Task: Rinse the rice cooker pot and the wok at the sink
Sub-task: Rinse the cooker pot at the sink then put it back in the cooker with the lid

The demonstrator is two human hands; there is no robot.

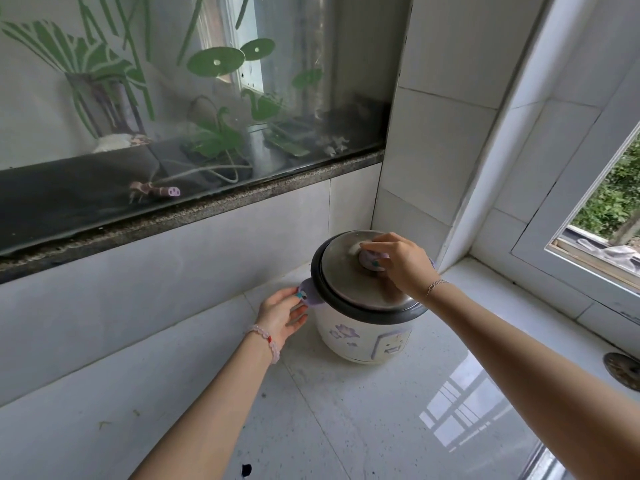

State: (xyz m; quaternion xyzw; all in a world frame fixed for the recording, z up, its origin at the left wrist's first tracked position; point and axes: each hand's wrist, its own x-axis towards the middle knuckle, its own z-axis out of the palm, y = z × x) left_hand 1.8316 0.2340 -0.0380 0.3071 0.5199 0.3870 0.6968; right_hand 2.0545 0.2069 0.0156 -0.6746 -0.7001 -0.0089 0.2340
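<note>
A white rice cooker (360, 336) with purple flower prints stands in the corner of the tiled counter (346, 427). A metal lid (346, 275) with a lilac knob (370, 260) covers it, so the inner pot is hidden. My right hand (398, 259) grips the lid knob from above. My left hand (284, 311) holds the cooker's lilac side handle (309, 295) on the left. Neither the wok nor the sink is in view.
A tiled wall with a dark stone ledge (194, 209) and a glass pane with green leaf stickers rises behind the cooker. A window (606, 209) and its white sill are on the right. A round metal disc (623, 370) lies at the right edge.
</note>
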